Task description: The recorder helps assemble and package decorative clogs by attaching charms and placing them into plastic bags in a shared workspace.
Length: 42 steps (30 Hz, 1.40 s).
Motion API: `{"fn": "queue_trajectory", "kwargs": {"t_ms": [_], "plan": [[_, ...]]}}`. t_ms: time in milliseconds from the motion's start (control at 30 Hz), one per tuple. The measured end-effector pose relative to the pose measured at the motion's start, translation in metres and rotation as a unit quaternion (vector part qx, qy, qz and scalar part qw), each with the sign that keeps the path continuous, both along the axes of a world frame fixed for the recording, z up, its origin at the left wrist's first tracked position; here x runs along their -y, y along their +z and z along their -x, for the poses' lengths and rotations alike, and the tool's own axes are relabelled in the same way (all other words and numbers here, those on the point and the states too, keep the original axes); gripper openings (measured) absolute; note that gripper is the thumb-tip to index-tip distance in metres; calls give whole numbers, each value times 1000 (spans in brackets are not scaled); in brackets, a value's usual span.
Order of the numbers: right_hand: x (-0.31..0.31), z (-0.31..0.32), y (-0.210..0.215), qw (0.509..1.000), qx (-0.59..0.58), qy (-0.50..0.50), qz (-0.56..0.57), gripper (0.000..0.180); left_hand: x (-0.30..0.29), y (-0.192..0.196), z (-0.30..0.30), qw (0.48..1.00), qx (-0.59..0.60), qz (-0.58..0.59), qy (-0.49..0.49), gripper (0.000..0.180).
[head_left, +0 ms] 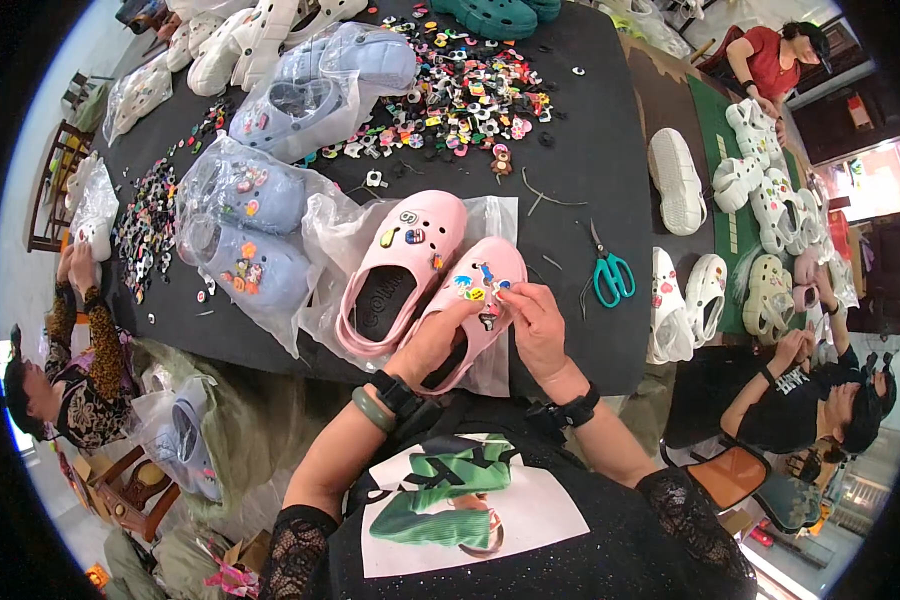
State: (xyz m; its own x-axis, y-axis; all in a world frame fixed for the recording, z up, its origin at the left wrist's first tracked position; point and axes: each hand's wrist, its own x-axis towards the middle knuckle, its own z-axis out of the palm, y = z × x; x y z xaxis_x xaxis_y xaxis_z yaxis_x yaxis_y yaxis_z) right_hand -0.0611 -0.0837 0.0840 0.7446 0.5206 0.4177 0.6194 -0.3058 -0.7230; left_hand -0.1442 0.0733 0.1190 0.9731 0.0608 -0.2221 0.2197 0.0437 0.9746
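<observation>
Two pink clogs lie side by side on a clear plastic bag [500, 215] at the table's near edge. My left hand [432, 342] grips the right pink clog [485, 262], its thumb along the top and its other fingers partly hidden at the opening. Colourful shoe charms [477, 294] sit on that clog's upper. At the edge of these charms my right hand [540, 328] has its thumb and forefinger pinched together; what is between the fingertips is hidden. The left pink clog [425, 228] also carries several charms and touches neither hand.
Teal-handled scissors [613, 279] lie to the right. Bagged lavender clogs [260, 190] stand at the left, with loose charms [470, 95] heaped beyond. White clogs [677, 180] cover a side table at the right. Co-workers sit at both sides, and another person [770, 60] is at the far right.
</observation>
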Motion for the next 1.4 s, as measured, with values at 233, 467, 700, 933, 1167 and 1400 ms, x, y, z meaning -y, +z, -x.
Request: {"fn": "queue_trajectory", "kwargs": {"t_ms": [233,467,700,933,1167,1400], "plan": [[-9,2,17,998,-23,-32,49,28,-5,-9,3,998,-52,39,-24,37],[-5,6,12,979,127,-47,151,34,-5,-16,3,998,-46,8,-36,36],[-1,5,20,953,189,14,237,37,-1,-22,3,988,-98,116,7,27],[2,-14,52,902,213,158,341,38,7,-15,-2,957,-111,256,79,30],[-7,-19,53,842,209,226,443,41,7,-10,0,970,-109,189,107,33],[-5,-16,47,903,155,200,348,37,4,-9,1,954,-104,275,57,33]]}}
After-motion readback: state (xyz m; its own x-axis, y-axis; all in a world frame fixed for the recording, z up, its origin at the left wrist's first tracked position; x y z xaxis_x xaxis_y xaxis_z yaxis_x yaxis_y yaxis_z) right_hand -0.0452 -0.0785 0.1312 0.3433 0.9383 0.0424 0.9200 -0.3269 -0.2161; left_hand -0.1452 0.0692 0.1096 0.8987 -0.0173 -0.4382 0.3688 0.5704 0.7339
